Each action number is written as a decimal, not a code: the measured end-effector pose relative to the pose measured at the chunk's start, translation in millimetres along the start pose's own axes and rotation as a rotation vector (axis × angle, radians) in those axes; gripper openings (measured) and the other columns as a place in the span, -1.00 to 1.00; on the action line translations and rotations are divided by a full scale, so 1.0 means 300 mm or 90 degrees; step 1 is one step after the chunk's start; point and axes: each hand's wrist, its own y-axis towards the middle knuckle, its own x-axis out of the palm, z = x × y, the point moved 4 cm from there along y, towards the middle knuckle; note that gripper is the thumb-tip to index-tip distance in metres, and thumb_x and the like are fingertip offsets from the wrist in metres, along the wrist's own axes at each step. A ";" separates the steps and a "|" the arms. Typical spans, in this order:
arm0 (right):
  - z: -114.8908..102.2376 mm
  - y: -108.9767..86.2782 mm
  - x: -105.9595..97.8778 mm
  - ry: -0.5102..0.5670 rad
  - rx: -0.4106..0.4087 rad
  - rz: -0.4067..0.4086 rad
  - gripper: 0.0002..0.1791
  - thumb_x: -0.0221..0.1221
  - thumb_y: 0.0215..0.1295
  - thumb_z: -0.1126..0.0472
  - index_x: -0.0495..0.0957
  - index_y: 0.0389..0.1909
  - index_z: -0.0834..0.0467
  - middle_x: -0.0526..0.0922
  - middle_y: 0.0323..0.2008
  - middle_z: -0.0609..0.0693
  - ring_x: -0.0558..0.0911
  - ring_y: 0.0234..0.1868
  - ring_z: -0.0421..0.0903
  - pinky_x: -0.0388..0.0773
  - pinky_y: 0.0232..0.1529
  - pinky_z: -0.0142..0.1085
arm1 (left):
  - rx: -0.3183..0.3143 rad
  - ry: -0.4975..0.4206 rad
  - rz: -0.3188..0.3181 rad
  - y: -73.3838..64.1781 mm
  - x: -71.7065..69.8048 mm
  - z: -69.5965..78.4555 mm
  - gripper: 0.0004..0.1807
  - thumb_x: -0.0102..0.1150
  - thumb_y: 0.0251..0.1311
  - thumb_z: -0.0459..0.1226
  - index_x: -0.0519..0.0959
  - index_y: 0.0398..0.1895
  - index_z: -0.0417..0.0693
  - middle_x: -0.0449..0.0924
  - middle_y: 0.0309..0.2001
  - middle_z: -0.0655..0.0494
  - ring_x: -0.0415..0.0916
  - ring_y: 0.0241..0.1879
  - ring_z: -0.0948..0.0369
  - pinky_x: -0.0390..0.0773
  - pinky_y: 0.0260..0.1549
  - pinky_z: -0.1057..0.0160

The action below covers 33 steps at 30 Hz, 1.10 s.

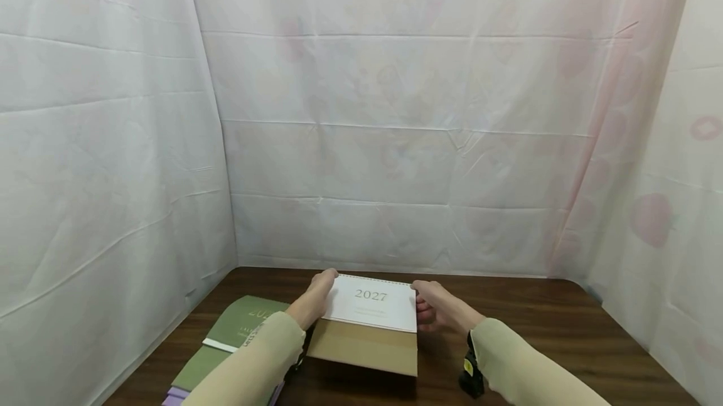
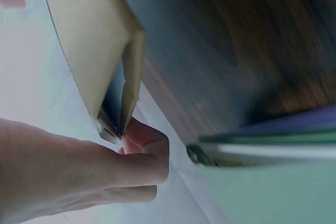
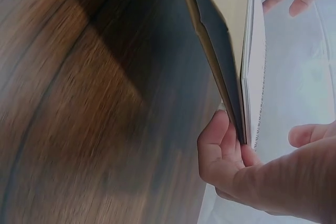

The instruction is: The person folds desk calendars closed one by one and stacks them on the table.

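Observation:
A desk calendar (image 1: 369, 305) with a white "2027" cover page and a tan cardboard stand (image 1: 364, 346) is held tilted above the table. By its upper left corner my left hand (image 1: 316, 298) grips it; my right hand (image 1: 437, 305) pinches the upper right corner. In the left wrist view, the left hand (image 2: 142, 156) has bent fingers at the folded stand's edge. Fingers of the right hand (image 3: 231, 161) curl behind the stand in the right wrist view, where the spiral binding shows along the pages. The stand's panels are partly spread, with a dark gap between them.
To the left, a green calendar (image 1: 248, 324) lies on a stack with purple edges (image 1: 176, 393), partly covered by my left sleeve. The dark wood table (image 1: 536, 331) meets pale fabric curtains (image 1: 395, 205) at the back and sides.

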 end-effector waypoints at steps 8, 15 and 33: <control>-0.020 0.013 0.065 0.022 -0.006 -0.022 -0.57 -0.06 0.35 0.03 0.36 -0.14 0.38 0.48 -0.36 0.16 0.57 -0.43 0.01 0.63 -0.33 -0.09 | 0.013 0.023 0.005 0.013 -0.075 -0.003 -0.29 -0.21 0.24 -0.22 0.01 0.40 -0.47 -0.08 0.44 -0.39 -0.05 0.41 -0.24 0.02 0.42 -0.16; -0.042 0.006 0.116 0.032 -0.012 -0.051 -0.55 -0.06 0.35 0.04 0.38 -0.10 0.41 0.50 -0.35 0.17 0.58 -0.42 0.01 0.64 -0.29 -0.07 | 0.009 0.022 -0.008 0.005 -0.132 0.003 -0.29 -0.23 0.26 -0.23 -0.02 0.42 -0.45 -0.13 0.46 -0.40 -0.08 0.43 -0.26 0.02 0.43 -0.14; -0.096 -0.029 0.273 0.099 -0.035 -0.096 -0.50 -0.05 0.39 0.07 0.34 0.00 0.49 0.44 -0.08 0.39 0.52 -0.42 0.01 0.66 -0.20 0.00 | -0.016 0.071 0.016 0.041 -0.316 -0.013 -0.21 -0.11 0.26 -0.12 -0.01 0.46 -0.34 -0.10 0.46 -0.37 0.01 0.39 -0.27 0.19 0.35 -0.14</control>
